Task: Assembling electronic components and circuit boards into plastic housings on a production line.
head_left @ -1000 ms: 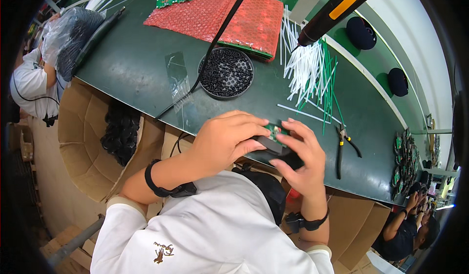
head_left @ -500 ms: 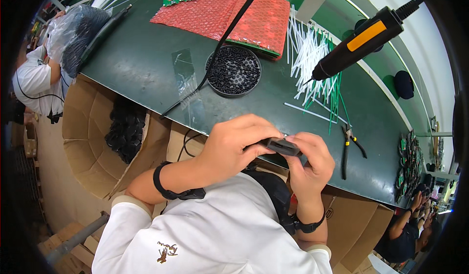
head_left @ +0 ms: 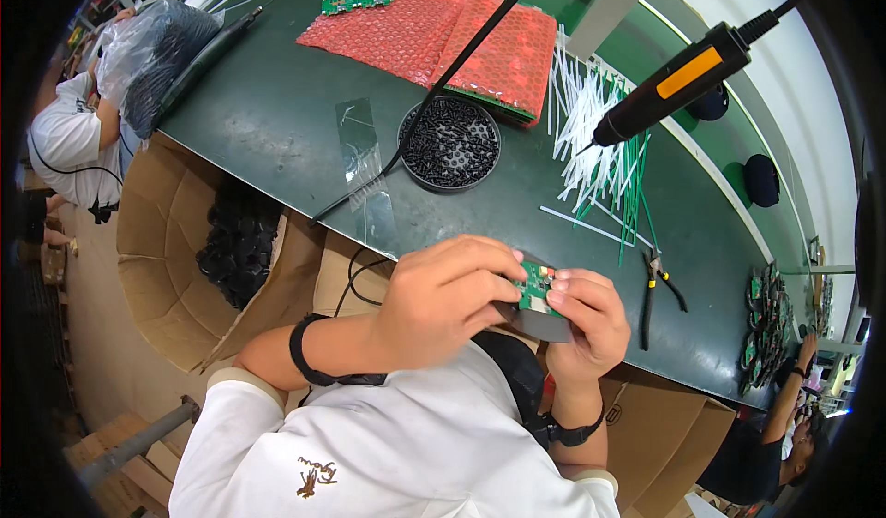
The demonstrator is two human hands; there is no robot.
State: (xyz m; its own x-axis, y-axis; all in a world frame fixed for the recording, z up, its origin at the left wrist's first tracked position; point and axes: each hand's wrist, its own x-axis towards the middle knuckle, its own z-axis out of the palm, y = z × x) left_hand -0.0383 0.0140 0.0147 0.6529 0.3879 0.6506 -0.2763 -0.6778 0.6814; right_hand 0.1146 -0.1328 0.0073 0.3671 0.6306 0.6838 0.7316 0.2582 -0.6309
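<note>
Just past the table's near edge, both hands hold a small green circuit board together with a dark plastic case piece. My left hand is closed over the left end, its fingers partly covering board and case. On the other end, my right hand pinches with thumb and fingers, the case's lower edge showing below. Whether the board sits fully inside the case, I cannot tell. Above and to the right hangs a black electric screwdriver with an orange patch, touched by neither hand.
A round dish of small black pieces stands behind my hands. Beyond lie red bubble wrap and another circuit board. To the right are white and green strips, pliers and piled boards. A cardboard box stands left.
The dark case piece has tilted in my hands, and the green circuit board now shows. My left fingers have shifted over it. The view has moved slightly.
</note>
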